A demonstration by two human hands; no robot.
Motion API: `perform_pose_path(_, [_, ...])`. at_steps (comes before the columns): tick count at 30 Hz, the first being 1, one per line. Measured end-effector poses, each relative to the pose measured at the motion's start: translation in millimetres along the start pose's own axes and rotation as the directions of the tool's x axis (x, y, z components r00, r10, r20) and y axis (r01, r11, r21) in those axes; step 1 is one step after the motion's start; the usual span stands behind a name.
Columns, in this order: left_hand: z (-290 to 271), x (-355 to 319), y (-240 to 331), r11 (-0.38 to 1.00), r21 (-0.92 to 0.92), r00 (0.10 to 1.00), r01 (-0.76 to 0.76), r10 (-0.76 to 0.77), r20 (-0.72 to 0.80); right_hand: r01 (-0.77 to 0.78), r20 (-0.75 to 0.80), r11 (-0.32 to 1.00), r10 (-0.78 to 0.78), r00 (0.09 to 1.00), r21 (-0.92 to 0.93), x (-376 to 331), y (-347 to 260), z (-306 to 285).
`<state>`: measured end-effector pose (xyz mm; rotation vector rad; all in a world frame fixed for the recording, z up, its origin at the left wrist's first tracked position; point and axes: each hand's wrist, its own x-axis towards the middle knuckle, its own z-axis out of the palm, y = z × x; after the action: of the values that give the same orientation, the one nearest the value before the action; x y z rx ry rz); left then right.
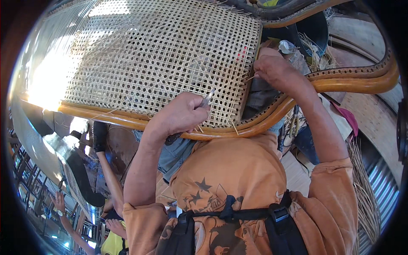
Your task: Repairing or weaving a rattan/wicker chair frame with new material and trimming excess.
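Observation:
A woven cane panel [170,55] lies across my lap inside a curved, varnished wooden frame [272,121] with a row of small holes. My left hand [180,111] is closed in a fist over the panel's near edge. A shiny, pointed metal tool [208,97] sticks out above its thumb; the gripped part is hidden. At the panel's right edge, my right hand [274,68] has its fingers pinched on a thin cane strand [251,78]. Short cane ends [235,127] poke up from holes along the near rail.
A dark bucket [314,32] with cane scraps stands at the far right. Long loose cane strands [361,187] hang at the right, below a pink cloth [347,119]. At lower left, a co-worker's hand [58,202] shows near another woven panel [46,155].

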<state>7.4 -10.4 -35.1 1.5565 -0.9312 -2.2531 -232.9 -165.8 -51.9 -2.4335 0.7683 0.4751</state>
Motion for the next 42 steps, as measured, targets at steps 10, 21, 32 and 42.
perform_pose_path(10, [7, 1, -6, 0.995, 0.097, 0.999, -0.037, 0.039, -0.015, -0.022, 0.007, 1.000, 0.022, 1.000, -0.006, 4, 0, 4])
perform_pose_path(21, [4, 1, 1, 0.888, 0.439, 0.990, -0.136, 0.106, 0.093, -0.080, 0.025, 0.996, 0.081, 0.996, -0.037, 1, 1, 5])
perform_pose_path(32, [-7, -26, -6, 0.806, 0.546, 0.974, -0.228, 0.185, 0.134, -0.099, 0.113, 0.987, 0.085, 0.990, 0.128, 4, -6, 2])
perform_pose_path(42, [-34, -198, 9, 0.929, 0.363, 0.987, -0.067, 0.115, -0.111, -0.035, -0.097, 0.863, 0.098, 0.990, 0.504, 16, -22, -22])
